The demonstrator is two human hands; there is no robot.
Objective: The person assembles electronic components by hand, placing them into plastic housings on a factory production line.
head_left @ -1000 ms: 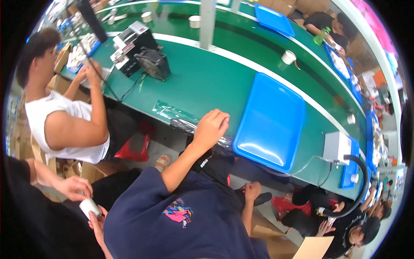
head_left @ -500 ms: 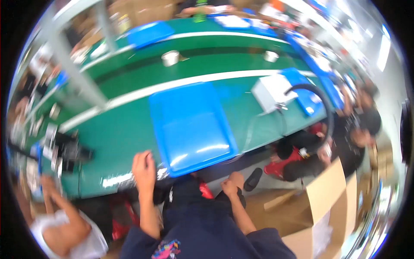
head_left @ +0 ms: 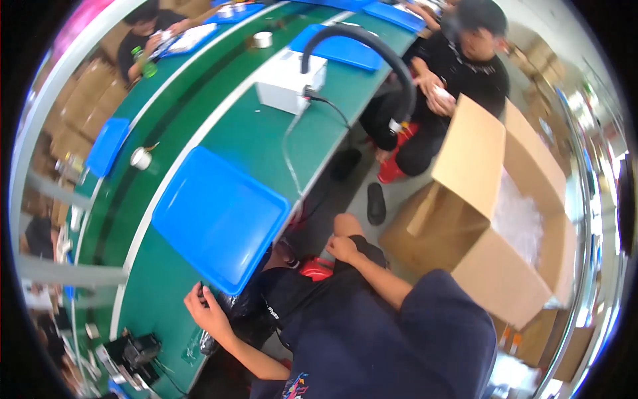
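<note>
An upturned-edge blue plastic tray (head_left: 219, 216) lies on the green table, one corner reaching over the near edge. My left hand (head_left: 209, 314) is at the table edge beside that corner, thumb and fingers apart, with nothing I can make out in it. Below its wrist is a crumpled dark plastic bag (head_left: 242, 302). My right hand (head_left: 342, 249) rests on my right thigh, its fingers curled into a loose fist with nothing seen in it.
A white box-shaped machine (head_left: 290, 83) with a bent black hose (head_left: 392, 63) stands farther along the table. An open cardboard carton (head_left: 475, 149) with clear plastic inside is at my right. A co-worker (head_left: 458, 80) sits beyond it. A dark device (head_left: 141, 350) stands lower left.
My view has swung to the right, so the table and tray sit farther left and the carton shows more fully. My left hand stays near the tray's corner; my right stays on my thigh.
</note>
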